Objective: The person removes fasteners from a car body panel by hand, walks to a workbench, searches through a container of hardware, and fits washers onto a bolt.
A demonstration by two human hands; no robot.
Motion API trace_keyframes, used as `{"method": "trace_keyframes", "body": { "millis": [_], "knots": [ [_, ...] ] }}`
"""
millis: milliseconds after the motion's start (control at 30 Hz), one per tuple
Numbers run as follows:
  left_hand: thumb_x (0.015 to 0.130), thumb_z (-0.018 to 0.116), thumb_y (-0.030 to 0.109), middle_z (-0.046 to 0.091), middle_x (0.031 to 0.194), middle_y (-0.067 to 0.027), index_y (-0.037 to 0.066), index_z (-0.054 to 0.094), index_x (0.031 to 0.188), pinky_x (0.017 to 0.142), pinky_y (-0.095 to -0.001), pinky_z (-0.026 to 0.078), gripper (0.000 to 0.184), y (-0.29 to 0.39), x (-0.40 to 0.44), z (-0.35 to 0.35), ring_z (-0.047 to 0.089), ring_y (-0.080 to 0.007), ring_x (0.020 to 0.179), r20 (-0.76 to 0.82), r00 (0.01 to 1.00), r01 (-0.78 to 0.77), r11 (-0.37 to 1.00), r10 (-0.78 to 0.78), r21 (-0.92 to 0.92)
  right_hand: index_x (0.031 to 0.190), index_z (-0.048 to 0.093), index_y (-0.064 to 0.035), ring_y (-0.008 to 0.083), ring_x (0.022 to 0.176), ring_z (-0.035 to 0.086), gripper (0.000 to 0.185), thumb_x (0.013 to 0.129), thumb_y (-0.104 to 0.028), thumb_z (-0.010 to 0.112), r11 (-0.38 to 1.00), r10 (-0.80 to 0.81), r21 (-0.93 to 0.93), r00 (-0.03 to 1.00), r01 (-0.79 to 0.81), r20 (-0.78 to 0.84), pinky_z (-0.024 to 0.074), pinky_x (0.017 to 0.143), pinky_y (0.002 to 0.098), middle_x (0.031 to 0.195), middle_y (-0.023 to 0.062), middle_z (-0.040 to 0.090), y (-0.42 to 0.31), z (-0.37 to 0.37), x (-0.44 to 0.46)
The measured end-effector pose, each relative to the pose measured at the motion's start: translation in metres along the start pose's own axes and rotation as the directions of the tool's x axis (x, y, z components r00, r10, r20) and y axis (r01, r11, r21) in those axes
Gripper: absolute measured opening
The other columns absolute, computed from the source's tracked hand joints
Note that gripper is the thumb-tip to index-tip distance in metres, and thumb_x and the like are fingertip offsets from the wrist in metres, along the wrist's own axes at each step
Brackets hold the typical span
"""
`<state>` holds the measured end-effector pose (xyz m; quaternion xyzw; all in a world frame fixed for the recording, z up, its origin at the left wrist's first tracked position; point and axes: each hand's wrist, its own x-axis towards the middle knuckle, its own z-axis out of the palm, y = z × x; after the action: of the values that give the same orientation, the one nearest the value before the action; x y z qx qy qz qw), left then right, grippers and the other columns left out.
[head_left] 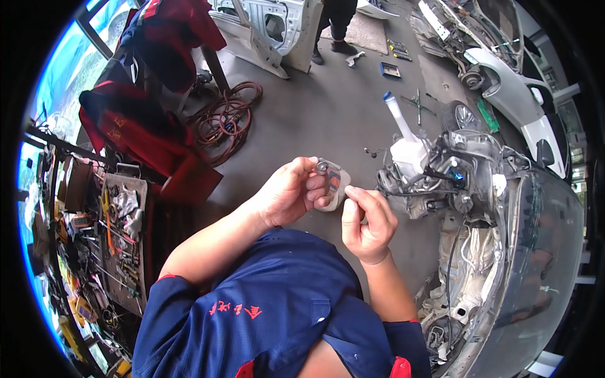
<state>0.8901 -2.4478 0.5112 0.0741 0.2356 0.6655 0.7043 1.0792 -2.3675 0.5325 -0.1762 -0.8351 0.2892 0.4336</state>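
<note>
In front of my chest, my left hand [291, 192] is closed around a flat, pale translucent packet [341, 179] with orange and dark markings. A small round dark metal piece [322, 166] shows at the tips of my left thumb and finger; whether it is joined to the packet I cannot tell. My right hand [370, 222] is at the packet's right edge, its fingers curled and the fingertips touching that edge. The left fingers cover part of the packet.
A stripped car front [466, 189] with a white reservoir [406, 154] stands close on my right. Left are a tool tray [123, 233] and red-and-dark jackets [135, 132]. A coiled hose [230, 120] lies on the floor. Beyond are a car door [271, 31] and another person's legs [334, 28].
</note>
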Motion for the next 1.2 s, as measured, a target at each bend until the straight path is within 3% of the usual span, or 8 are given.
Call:
{"method": "trace_keyframes", "body": {
  "millis": [67, 133, 400, 600, 667, 767, 1000, 1200],
  "knots": [
    [0.11, 0.053, 0.031, 0.036, 0.074, 0.0065, 0.017, 0.055, 0.087, 0.071, -0.0326, 0.043, 0.027, 0.028, 0.002, -0.018, 0.038, -0.0119, 0.068, -0.032, 0.999, 0.012, 0.998, -0.015, -0.068, 0.113, 0.077, 0.0, 0.0244, 0.073, 0.073, 0.014, 0.1, -0.003, 0.072, 0.977, 0.207, 0.032, 0.971, -0.212, 0.122, 0.0581, 0.067, 0.0339, 0.093, 0.0121, 0.075, 0.017, 0.024, 0.005],
    [0.11, 0.055, 0.032, 0.036, 0.074, 0.0066, 0.018, 0.055, 0.086, 0.071, -0.0323, 0.042, 0.027, 0.052, 0.003, -0.039, 0.038, -0.0118, 0.068, -0.065, 0.998, 0.017, 0.991, -0.026, -0.136, 0.113, 0.077, 0.0017, 0.0079, 0.069, 0.064, 0.013, 0.102, -0.001, 0.071, 0.915, 0.392, 0.033, 0.904, -0.403, 0.172, 0.051, 0.062, 0.0262, 0.092, 0.0066, 0.074, 0.055, 0.052, -0.016],
    [0.11, 0.055, 0.034, 0.04, 0.074, 0.0047, 0.019, 0.052, 0.084, 0.069, -0.0327, 0.04, 0.03, 0.127, 0.037, -0.096, 0.039, -0.013, 0.068, -0.311, 0.95, 0.034, 0.999, -0.033, -0.001, 0.111, 0.078, -0.0016, 0.0135, 0.081, 0.075, 0.013, 0.102, -0.009, 0.072, 0.556, 0.816, 0.06, 0.558, -0.829, 0.151, 0.0605, 0.076, 0.031, 0.093, 0.0088, 0.081, 0.112, 0.097, -0.053],
    [0.111, 0.069, 0.034, 0.054, 0.081, 0.0017, 0.014, 0.062, 0.104, 0.075, -0.0341, 0.049, 0.023, 0.165, 0.136, -0.116, 0.052, -0.0136, 0.076, -0.225, 0.974, 0.085, 0.971, -0.033, 0.225, 0.126, 0.073, -0.0002, 0.0087, 0.073, 0.066, 0.03, 0.097, -0.005, 0.081, 0.823, 0.457, 0.3, 0.876, -0.482, 0.155, 0.0558, 0.068, 0.0264, 0.099, 0.0041, 0.074, 0.133, 0.142, 0.145],
    [0.111, 0.069, 0.034, 0.057, 0.083, 0.0013, 0.013, 0.062, 0.105, 0.078, -0.0331, 0.049, 0.022, 0.197, 0.18, -0.111, 0.054, -0.0132, 0.079, -0.278, 0.961, 0.086, 0.96, -0.009, 0.266, 0.123, 0.072, 0.0003, 0.0177, 0.079, 0.074, 0.029, 0.096, -0.004, 0.081, 0.863, 0.378, 0.314, 0.918, -0.397, 0.123, 0.0597, 0.07, 0.0329, 0.099, 0.0096, 0.074, 0.165, 0.16, 0.198],
    [0.113, 0.065, 0.029, 0.063, 0.088, 0.0, 0.01, 0.063, 0.106, 0.081, -0.0327, 0.051, 0.021, 0.252, 0.251, -0.107, 0.058, -0.0138, 0.082, -0.175, 0.984, 0.095, 0.933, -0.035, 0.348, 0.113, 0.068, -0.0011, 0.0346, 0.088, 0.076, 0.017, 0.098, -0.004, 0.076, 0.877, 0.356, 0.318, 0.932, -0.359, 0.071, 0.0617, 0.076, 0.0423, 0.098, 0.0151, 0.073, 0.231, 0.174, 0.26],
    [0.112, 0.064, 0.035, 0.066, 0.1, -0.0052, 0.007, 0.063, 0.111, 0.087, -0.0369, 0.053, 0.027, 0.318, 0.428, -0.075, 0.062, -0.0176, 0.093, -0.107, 0.959, 0.283, 0.861, -0.262, 0.423, 0.112, 0.071, -0.0027, 0.0354, 0.086, 0.075, 0.018, 0.096, -0.007, 0.077, 0.885, 0.379, 0.305, 0.925, -0.352, -0.032, 0.0615, 0.075, 0.0431, 0.098, 0.0147, 0.072, 0.335, 0.132, 0.38],
    [0.107, 0.064, 0.044, 0.068, 0.117, -0.007, 0.002, 0.063, 0.137, 0.091, -0.0347, 0.05, 0.052, 0.327, 0.617, -0.06, 0.06, -0.0166, 0.097, 0.121, 0.724, 0.596, 0.704, -0.679, 0.387, 0.113, 0.075, 0.0024, 0.0161, 0.07, 0.068, 0.017, 0.099, -0.006, 0.078, 0.872, 0.487, 0.163, 0.855, -0.462, -0.18, 0.0545, 0.063, 0.0297, 0.093, 0.0087, 0.073, 0.444, 0.084, 0.446]
  ]
}}
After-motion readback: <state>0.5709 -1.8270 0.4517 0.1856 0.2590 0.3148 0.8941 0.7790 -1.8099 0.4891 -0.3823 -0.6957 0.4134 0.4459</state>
